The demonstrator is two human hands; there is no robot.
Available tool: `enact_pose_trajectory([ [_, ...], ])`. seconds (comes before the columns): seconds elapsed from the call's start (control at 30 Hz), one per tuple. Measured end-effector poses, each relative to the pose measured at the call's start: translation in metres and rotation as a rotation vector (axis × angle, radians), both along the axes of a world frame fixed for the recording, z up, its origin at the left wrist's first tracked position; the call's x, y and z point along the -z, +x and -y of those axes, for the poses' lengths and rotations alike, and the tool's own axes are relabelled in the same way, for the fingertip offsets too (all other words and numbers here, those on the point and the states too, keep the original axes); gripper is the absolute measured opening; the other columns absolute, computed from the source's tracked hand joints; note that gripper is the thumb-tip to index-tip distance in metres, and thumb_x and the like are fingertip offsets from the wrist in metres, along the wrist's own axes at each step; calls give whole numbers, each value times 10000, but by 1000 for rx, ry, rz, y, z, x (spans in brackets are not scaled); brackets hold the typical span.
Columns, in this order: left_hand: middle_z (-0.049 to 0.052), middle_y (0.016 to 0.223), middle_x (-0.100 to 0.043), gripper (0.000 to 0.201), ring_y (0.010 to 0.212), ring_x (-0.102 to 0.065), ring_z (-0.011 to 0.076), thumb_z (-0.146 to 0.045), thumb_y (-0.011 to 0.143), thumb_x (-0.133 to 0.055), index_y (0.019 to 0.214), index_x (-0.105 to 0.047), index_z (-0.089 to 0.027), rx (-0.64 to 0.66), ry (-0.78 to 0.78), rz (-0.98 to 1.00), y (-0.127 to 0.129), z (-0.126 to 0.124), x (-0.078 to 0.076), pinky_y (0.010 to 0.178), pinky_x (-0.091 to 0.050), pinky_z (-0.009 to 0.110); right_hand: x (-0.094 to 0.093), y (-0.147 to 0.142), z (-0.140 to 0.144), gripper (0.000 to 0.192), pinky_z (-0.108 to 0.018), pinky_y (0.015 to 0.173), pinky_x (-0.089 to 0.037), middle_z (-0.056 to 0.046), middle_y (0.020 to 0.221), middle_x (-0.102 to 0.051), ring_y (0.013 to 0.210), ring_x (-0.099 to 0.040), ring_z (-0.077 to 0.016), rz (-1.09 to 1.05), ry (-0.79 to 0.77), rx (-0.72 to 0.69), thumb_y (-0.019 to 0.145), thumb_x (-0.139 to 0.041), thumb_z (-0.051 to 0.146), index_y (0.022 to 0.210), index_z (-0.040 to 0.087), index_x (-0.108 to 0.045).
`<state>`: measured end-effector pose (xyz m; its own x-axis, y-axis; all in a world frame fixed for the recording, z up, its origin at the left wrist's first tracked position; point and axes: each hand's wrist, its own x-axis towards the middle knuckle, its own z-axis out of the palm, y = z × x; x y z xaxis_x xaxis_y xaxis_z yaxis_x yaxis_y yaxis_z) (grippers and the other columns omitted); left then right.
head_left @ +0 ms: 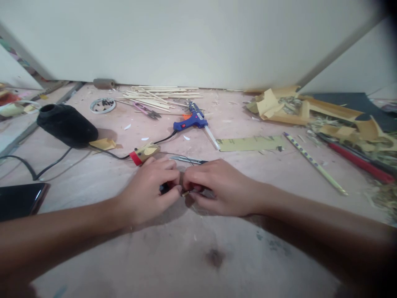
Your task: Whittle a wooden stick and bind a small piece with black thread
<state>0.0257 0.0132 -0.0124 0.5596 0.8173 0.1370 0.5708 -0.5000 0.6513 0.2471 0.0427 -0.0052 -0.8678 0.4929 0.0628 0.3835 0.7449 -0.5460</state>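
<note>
My left hand [151, 186] and my right hand [218, 186] meet low over the tabletop, fingers curled and thumbs toward each other. Between the fingertips shows a small yellowish piece [185, 193], pinched by my right hand. My left thumb and finger are closed beside its other end; what they hold is mostly hidden. Something dark shows inside the left hand's curl. A fine dark thread runs near the right fingers. Just beyond the hands lies a slim metal craft knife [186, 159], partly covered by my right hand. A tan piece with a red end [144, 154] touches or nearly touches the left knuckles.
A blue glue gun [190, 122] with a glue stick lies behind, beside a yellow-green strip [251, 143]. Thin wooden sticks [155, 97], snips [145, 109] and a round lid [102, 105] sit farther back. A black cone [66, 126], phone [23, 200], pencil [314, 163] and shavings [328, 124] flank the hands.
</note>
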Motion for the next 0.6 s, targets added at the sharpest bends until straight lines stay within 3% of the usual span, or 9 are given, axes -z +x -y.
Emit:
enact_pose_trajectory([
  [0.3,-12,752,-570,204,836,-515,183,-115,866,-572,669,-559,-167,8,3,-4,0,0,0,768,-331,363,1,-2,0,119,-242,643,-351,19,872,-711,718,-600,-130,13,-8,45,872,-542,118,910,200,-620],
  [0.6,-15,754,-565,195,842,-517,179,-114,861,-571,673,-562,-161,4,-1,-1,0,0,1,781,-328,359,7,-1,0,178,-228,666,-384,35,885,-723,745,-627,-124,-56,13,31,824,-588,101,938,207,-674],
])
